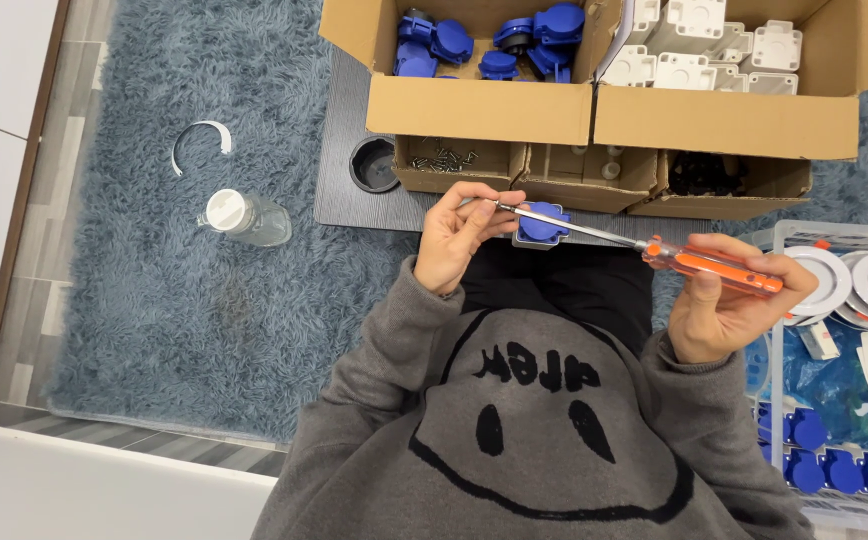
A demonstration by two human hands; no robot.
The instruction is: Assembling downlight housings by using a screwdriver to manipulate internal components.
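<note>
Blue socket part (542, 222), that's what you've got up in front of your chest, just below the row of small cardboard boxes (554, 172). Your left hand (461, 236) has its fingers curled around the part's left edge, thumb and fingertips also pinching the tip end of the screwdriver (644, 245) against it. Your right hand (734, 300) is wrapped firmly round the orange handle, out to the right, with the metal shaft running up and left across the part's face. Above, a big cardboard box (484, 105) holds more blue parts, and its neighbour (724, 120) holds white ones. Off to your left on the shaggy blue-grey rug (154, 300) lies a clear bottle (246, 216) with a white cap. At your right, a clear bin (780, 300) holds round white fittings and blue pieces.
</note>
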